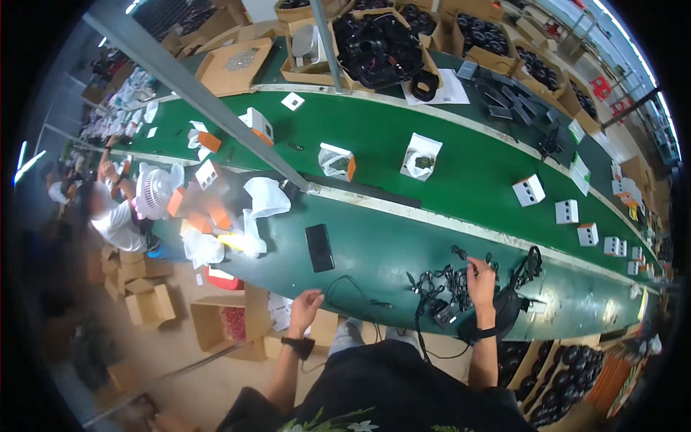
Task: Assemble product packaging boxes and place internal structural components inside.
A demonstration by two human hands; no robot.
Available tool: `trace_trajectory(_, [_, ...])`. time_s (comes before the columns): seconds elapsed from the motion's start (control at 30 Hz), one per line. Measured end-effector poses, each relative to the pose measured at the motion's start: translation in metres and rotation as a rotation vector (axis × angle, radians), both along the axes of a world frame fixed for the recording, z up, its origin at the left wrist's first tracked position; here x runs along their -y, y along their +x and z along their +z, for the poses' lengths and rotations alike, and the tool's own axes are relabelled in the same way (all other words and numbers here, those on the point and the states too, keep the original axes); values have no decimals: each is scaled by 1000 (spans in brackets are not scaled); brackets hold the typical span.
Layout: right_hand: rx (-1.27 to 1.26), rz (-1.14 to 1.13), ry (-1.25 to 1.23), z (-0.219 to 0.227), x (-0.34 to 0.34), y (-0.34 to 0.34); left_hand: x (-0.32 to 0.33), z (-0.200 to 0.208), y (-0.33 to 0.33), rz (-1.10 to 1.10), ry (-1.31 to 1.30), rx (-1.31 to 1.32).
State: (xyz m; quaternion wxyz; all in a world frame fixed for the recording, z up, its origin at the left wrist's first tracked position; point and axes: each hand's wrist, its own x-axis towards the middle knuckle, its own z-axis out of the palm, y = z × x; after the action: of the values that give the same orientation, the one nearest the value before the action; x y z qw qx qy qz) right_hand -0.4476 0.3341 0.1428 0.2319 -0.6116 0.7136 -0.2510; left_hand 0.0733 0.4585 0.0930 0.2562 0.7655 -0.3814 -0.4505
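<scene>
R hand (481,282) nearer: tangled blk cables (455,284) just L of & bodyward from its fingertips, no single long axis; R fingers bent, can't tell if pinching; L hand (305,309) well apart, fingers half-curled, pinch likewise unclear.

A green bench (381,255) carries tangled black cables (452,285) — plus a dark phone (319,248) and white plastic bags (266,198).

left hand (306,309): near green table (381,255) | right hand (481,286): at black cables (453,282) (a tangled pile) | black phone (319,248): lying flat
</scene>
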Motion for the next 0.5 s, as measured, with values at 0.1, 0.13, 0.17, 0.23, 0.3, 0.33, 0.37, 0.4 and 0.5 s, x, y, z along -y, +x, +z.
trace_trajectory(0.1, [58, -11, 88, -24, 13, -8, 91, 44, -44, -141, -80, -12])
trace_trajectory(0.13, [9, 42, 171, -34, 14, -16, 114, 43, -57, -128, -168, -57])
trace_trajectory(0.17, [-44, 89, 262, -43, 9, -22, 136, 44, -66, -124, -246, -112])
trace_trajectory(0.23, [-45, 19, 217, -69, 3, -28, 182, 48, -88, -282, -249, -33])
trace_trajectory(0.3, [-68, -34, 141, -84, 1, -41, 233, 46, -121, -530, -265, 189])
trace_trajectory(0.33, [-67, -59, 140, -90, 2, -40, 256, 43, -143, -551, -321, 164])
trace_trajectory(0.37, [-54, -68, 137, -97, 2, -43, 278, 38, -165, -572, -377, 130])
trace_trajectory(0.4, [-53, -90, 152, -98, 10, -39, 301, 29, -176, -594, -365, 122])
trace_trajectory(0.5, [-204, 51, -80, -112, 42, -31, 366, 2, -203, -455, -463, 3])
